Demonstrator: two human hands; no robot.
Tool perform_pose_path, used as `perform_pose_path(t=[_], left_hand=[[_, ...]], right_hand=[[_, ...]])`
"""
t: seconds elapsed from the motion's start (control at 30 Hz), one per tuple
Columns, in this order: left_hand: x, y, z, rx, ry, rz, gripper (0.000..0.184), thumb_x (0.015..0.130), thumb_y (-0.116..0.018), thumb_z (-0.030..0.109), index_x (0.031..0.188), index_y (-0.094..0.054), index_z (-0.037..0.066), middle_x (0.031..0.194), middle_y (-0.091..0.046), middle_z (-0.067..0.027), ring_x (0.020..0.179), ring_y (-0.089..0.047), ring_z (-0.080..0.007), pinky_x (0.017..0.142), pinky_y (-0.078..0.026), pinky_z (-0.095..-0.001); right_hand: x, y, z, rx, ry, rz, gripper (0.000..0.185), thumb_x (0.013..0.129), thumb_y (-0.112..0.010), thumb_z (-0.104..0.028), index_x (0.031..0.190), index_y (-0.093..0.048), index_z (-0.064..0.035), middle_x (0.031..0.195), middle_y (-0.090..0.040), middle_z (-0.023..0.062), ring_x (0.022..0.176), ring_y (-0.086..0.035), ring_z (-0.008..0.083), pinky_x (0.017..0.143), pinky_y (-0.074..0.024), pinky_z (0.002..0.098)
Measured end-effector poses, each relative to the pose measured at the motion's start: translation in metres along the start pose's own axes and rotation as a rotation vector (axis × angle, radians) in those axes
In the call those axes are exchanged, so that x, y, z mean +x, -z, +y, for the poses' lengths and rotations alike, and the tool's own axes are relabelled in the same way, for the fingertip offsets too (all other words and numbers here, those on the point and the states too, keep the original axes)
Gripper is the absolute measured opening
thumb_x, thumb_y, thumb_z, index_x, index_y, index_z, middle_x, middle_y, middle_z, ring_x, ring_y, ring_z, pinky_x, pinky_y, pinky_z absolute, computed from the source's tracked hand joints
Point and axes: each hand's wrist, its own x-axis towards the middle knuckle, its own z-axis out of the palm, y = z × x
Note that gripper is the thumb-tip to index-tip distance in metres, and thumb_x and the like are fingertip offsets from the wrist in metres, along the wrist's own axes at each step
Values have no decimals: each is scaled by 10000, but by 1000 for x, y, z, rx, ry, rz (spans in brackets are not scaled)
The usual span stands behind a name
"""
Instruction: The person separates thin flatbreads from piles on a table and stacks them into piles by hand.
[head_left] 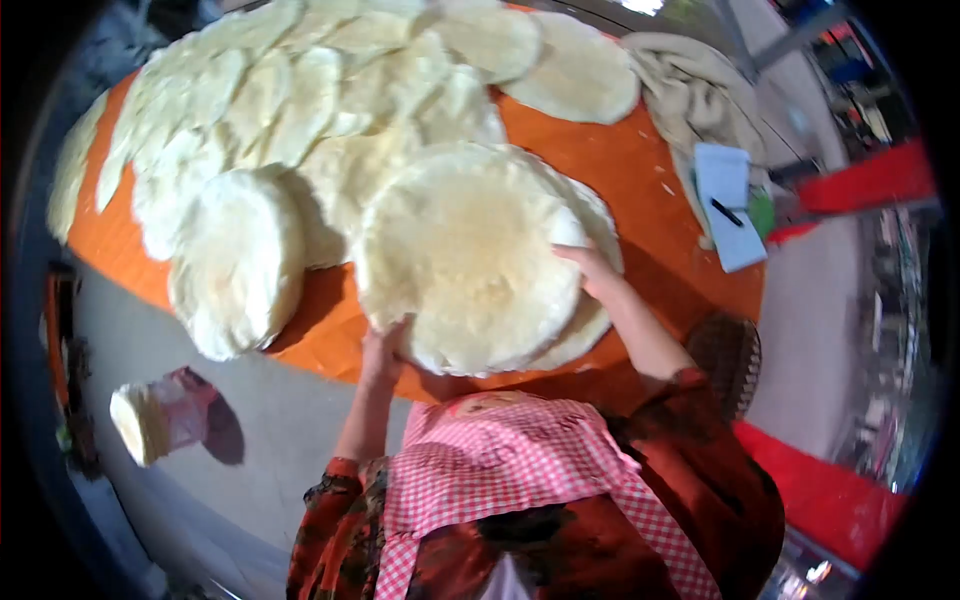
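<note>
A large round stack of pale flatbreads [465, 255] lies in front of me at the near edge of the orange cloth. My left hand [388, 345] grips its lower left edge, the fingers partly hidden under the bread. On the right edge is my right hand [585, 265], its thumb on top and the other fingers out of sight beneath. More flatbread [597, 310] shows from under the stack on the right. Left of it stands another stack [235, 260]. Many overlapping flatbreads [300, 100] cover the back left of the orange cloth [660, 235].
A beige cloth [690, 90] is bunched at the back right, beside an open notebook [728, 185] with a black pen [726, 212]. A dark woven basket [725, 365] sits at the right edge. A container with pale rounds [140, 422] is at the lower left.
</note>
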Motion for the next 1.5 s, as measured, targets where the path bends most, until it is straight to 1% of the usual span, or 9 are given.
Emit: perform_pose_path(t=[0.33, 0.47, 0.67, 0.87, 1.17, 1.27, 1.4, 1.43, 1.5], left_hand=[[-44, -19, 172, 183, -232, -102, 507, 769, -657, -6, 1246, -486, 9, 1069, -619, -112, 921, -621, -214, 854, -514, -343], [-61, 65, 300, 440, -439, 26, 435, 779, -656, 57, 1189, -527, -7, 981, -628, -94, 812, -634, -198, 778, -523, -338], [-62, 204, 434, 360, -465, 10, 418, 790, -639, 75, 1182, -530, -18, 1040, -636, -105, 939, -618, -209, 840, -499, -322], [24, 368, 366, 440, -74, 246, 510, 810, -633, 191, 1271, -463, 53, 1084, -604, -87, 900, -607, -217, 751, -519, -361], [22, 371, 352, 377, -244, 193, 506, 778, -639, 28, 1230, -413, 48, 1082, -583, -100, 930, -599, -211, 718, -522, -355], [28, 376, 347, 428, -323, 181, 481, 781, -634, -24, 1217, -435, 6, 1052, -594, -91, 911, -600, -199, 746, -504, -317], [25, 379, 321, 168, -649, 424, 596, 850, -669, 223, 1349, -393, 49, 1289, -479, -103, 1147, -488, -181, 941, -376, -323], [10, 361, 325, 79, -531, 446, 612, 911, -569, 357, 1402, -339, 73, 1409, -375, -101, 1262, -396, -189, 1001, -316, -315], [15, 359, 318, -61, -554, 138, 591, 945, -493, 351, 1429, -280, 89, 1424, -368, -107, 1303, -355, -228, 1049, -297, -351]], right_hand=[[-83, -149, -116, -197, 418, -40, 599, 713, -660, -1, 1283, -477, 13, 1187, -593, 122, 1080, -572, 226, 964, -430, 338], [-85, -286, -115, -84, 610, -202, 576, 720, -674, -16, 1266, -493, 16, 1180, -599, 105, 1075, -572, 211, 950, -433, 332], [-13, -454, -47, 63, 490, -290, 476, 688, -694, -22, 1142, -555, 5, 1048, -630, 90, 963, -599, 204, 864, -475, 324], [126, -480, 124, -156, 363, 6, 479, 693, -657, 22, 1149, -511, 35, 1031, -622, 139, 953, -595, 278, 874, -480, 390], [46, -527, 44, -222, 407, -75, 374, 769, -558, 50, 1140, -528, 78, 1058, -629, 151, 986, -605, 241, 863, -491, 330], [93, -484, 89, -405, 366, -17, 328, 784, -591, 4, 1108, -556, 40, 1014, -636, 113, 966, -607, 213, 821, -492, 287], [95, -482, 74, -417, 399, 207, 461, 784, -722, -257, 1110, -557, 23, 1060, -617, 118, 952, -585, 215, 837, -455, 325], [101, -484, 64, -427, 483, 274, 498, 791, -718, -299, 1131, -545, 21, 1083, -608, 123, 973, -577, 218, 849, -450, 327], [112, -485, 37, -399, 508, 335, 559, 838, -664, -423, 1174, -523, 1, 1144, -570, 102, 1093, -511, 173, 955, -386, 314]])
